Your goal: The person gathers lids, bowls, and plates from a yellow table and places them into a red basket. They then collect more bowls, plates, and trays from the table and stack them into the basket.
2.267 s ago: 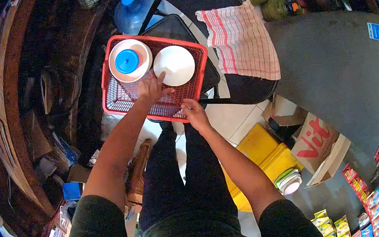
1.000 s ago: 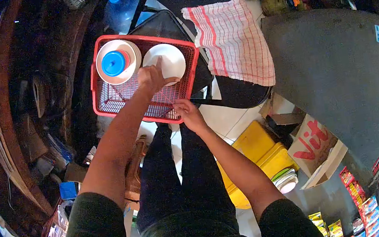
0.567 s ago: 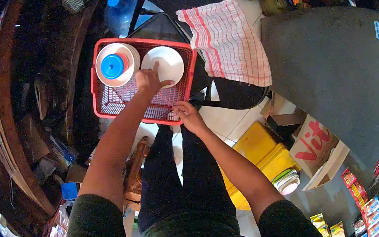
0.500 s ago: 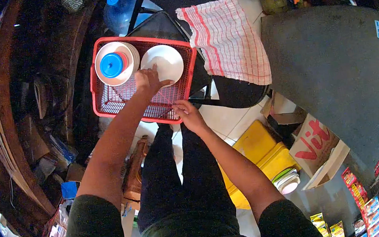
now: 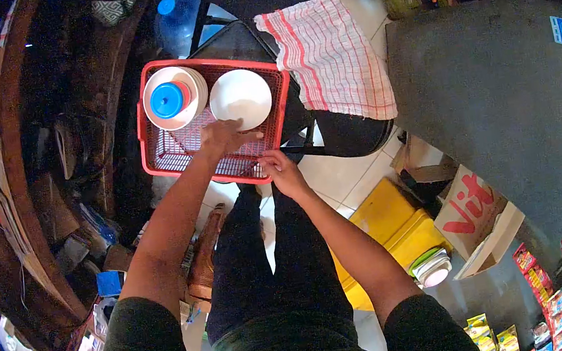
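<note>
My left hand [image 5: 222, 139] hovers over the red plastic basket [image 5: 144, 149], empty, its fingers apart just below the near rim of a white bowl [image 5: 241, 97]. That bowl rests in the right half of the basket. On the left in it stands a stack of white bowls [image 5: 161, 122], with a blue-lidded container [image 5: 167, 100] sitting inside the top one. My right hand [image 5: 280, 168] grips the basket's near right edge, fingers and thumb closed at the rim.
A red-striped cloth [image 5: 331, 57] drapes over the black chair [image 5: 353, 135] beside the basket. Behind it is a large blue water bottle [image 5: 180, 26]. A grey tabletop [image 5: 487, 80], a yellow crate [image 5: 378, 223] and a cardboard box [image 5: 476, 218] lie to the right.
My left hand has drawn back from the white bowl toward me, its fingers leaving the bowl's inside. My right hand stays at the basket's edge. The view has shifted slightly.
</note>
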The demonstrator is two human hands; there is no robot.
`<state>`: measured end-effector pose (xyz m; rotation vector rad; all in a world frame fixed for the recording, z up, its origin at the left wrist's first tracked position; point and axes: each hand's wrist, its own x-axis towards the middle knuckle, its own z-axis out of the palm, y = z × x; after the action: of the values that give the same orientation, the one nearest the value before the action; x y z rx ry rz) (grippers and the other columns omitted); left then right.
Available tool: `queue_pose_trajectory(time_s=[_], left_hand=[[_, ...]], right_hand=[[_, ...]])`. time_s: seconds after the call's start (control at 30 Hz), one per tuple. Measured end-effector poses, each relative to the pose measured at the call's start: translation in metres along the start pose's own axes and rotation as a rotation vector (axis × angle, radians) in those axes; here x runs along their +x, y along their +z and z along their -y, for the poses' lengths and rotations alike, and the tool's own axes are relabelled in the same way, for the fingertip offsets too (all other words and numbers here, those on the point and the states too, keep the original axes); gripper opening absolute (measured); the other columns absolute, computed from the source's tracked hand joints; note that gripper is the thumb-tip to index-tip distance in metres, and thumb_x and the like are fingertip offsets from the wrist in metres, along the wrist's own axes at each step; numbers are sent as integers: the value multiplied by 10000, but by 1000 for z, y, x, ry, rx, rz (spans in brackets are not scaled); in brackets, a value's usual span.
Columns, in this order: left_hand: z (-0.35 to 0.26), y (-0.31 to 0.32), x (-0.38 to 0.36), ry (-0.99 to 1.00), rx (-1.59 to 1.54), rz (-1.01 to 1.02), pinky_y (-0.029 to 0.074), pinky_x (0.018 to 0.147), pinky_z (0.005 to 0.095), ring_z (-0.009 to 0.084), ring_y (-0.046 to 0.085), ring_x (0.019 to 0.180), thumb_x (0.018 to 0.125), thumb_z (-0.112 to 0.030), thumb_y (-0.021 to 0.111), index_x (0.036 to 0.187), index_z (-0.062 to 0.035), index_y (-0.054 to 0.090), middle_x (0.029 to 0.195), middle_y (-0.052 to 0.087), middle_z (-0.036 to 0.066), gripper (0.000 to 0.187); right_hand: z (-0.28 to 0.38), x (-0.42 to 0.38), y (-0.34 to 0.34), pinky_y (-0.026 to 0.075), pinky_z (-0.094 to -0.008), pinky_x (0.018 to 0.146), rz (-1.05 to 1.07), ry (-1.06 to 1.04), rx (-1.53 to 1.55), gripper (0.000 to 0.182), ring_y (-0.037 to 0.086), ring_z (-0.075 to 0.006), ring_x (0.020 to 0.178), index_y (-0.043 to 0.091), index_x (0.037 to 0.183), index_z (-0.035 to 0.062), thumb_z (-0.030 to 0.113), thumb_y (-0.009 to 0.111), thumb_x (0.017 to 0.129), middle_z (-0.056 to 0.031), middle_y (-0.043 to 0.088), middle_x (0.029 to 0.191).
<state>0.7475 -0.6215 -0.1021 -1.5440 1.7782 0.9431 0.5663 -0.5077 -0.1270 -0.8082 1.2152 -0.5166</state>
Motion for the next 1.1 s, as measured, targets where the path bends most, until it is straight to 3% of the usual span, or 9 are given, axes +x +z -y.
queue_pose_trajectory(time_s=[0.23, 0.3, 0.4, 0.5, 0.57, 0.77, 0.83, 0.93, 1.1], left_hand=[[-7, 6, -4, -214, 108, -52, 523, 828, 389, 299, 646, 1001, 841, -674, 452, 1276, -163, 558, 1164, 631, 120, 680], [16, 31, 3, 178, -463, -186, 500, 852, 404, 322, 631, 1017, 800, -719, 462, 1205, -147, 607, 1085, 657, 139, 716], [11, 10, -30, 77, -636, -185, 511, 782, 387, 304, 657, 901, 827, -552, 591, 1035, -125, 677, 1010, 667, 140, 482], [27, 24, -69, 328, -589, -484, 501, 703, 410, 295, 647, 766, 829, -379, 660, 905, -98, 675, 891, 663, 146, 292], [22, 11, -118, 260, -496, -468, 486, 655, 424, 301, 618, 683, 827, -288, 666, 864, -83, 661, 793, 642, 146, 209], [23, -11, -243, 260, -537, -381, 483, 657, 448, 388, 626, 778, 897, -326, 570, 912, -70, 654, 815, 649, 197, 270], [17, -35, -280, 350, -508, -466, 476, 640, 425, 309, 641, 703, 915, -364, 544, 910, -41, 661, 757, 627, 199, 344], [4, -57, -319, 357, -892, -466, 325, 489, 307, 69, 348, 572, 925, -350, 578, 614, 29, 513, 548, 394, -19, 494], [-31, -102, -371, 549, -926, -434, 172, 452, 275, 34, 258, 522, 920, -318, 602, 499, -114, 346, 540, 318, -94, 533]], right_hand=[[-2, -6, 0, 469, -298, 872, -14, 87, -75, 314, 604, -178, 974, 487, 1195, -1, 126, 541, 913, -117, 625, 1075], [-11, -12, -3, 503, -316, 749, -75, 25, -4, 326, 653, -206, 814, 535, 1148, 45, 238, 583, 889, -109, 662, 994], [5, -35, -16, 501, -309, 735, -153, 42, -40, 349, 648, -185, 815, 529, 1186, 45, 232, 577, 895, -111, 654, 974], [31, -71, -26, 499, -299, 726, -208, 56, 5, 357, 643, -172, 810, 512, 1219, 35, 209, 568, 912, -101, 648, 969], [50, -98, -31, 497, -288, 723, -250, 12, 116, 344, 636, -168, 813, 515, 1215, 31, 214, 565, 927, -95, 645, 1008], [122, -205, -15, 495, -282, 718, -394, -72, 240, 356, 636, -160, 811, 524, 1209, 63, 274, 579, 927, -93, 636, 1086], [149, -242, 0, 485, -280, 736, -440, -111, 295, 352, 635, -158, 818, 522, 1211, 76, 292, 563, 935, -86, 632, 1105], [188, -304, 17, 469, -278, 788, -441, -268, 342, 336, 623, -145, 891, 525, 1205, 74, 303, 511, 959, -68, 622, 1125], [201, -384, 20, 475, -283, 791, -610, -454, 303, 292, 616, -142, 889, 545, 1127, 56, 295, 455, 986, -59, 630, 1039]])
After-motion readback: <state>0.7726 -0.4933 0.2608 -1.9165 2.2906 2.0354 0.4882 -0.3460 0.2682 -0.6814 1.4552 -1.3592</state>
